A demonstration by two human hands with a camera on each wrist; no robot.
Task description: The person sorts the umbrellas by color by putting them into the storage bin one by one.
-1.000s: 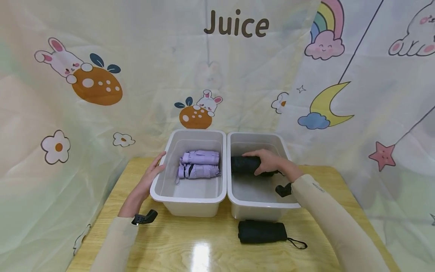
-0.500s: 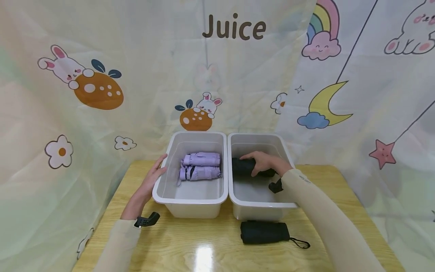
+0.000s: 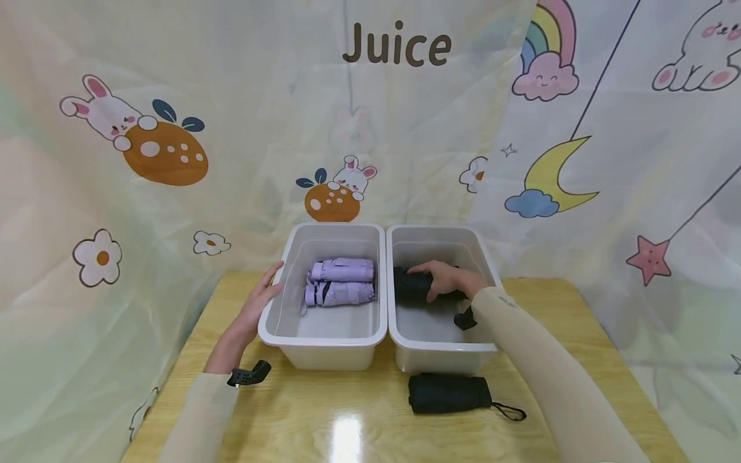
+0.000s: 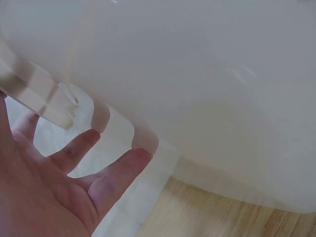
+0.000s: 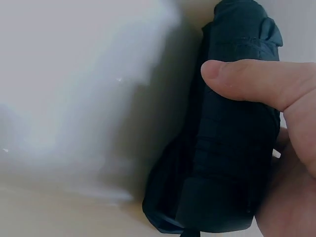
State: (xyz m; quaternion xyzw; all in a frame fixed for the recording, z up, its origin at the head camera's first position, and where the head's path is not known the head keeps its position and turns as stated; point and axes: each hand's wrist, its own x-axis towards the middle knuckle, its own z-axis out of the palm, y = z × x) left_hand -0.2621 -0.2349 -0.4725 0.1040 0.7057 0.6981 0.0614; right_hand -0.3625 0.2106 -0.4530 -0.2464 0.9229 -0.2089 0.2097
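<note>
My right hand (image 3: 444, 278) grips a black folded umbrella (image 5: 232, 123) inside the right white bin (image 3: 451, 348). In the right wrist view the thumb lies across its top, while the fingers go behind it, mostly hidden. Dark fabric bulges beside the umbrella's lower end. On the other side, my left hand (image 3: 255, 307) rests its fingertips against the outer wall of the left white bin (image 3: 327, 343), fingers spread and fairly straight in the left wrist view. Two lilac folded umbrellas (image 3: 343, 270) lie side by side in that bin.
Another black folded umbrella (image 3: 448, 393) with a wrist loop lies on the wooden table (image 3: 289, 418), in front of the right bin. The bins stand side by side against a printed cloth backdrop (image 3: 249, 128).
My right hand has shifted a little to the left, toward the inner wall of the right bin, keeping its grip on the black umbrella. My left hand stays at the left bin.
</note>
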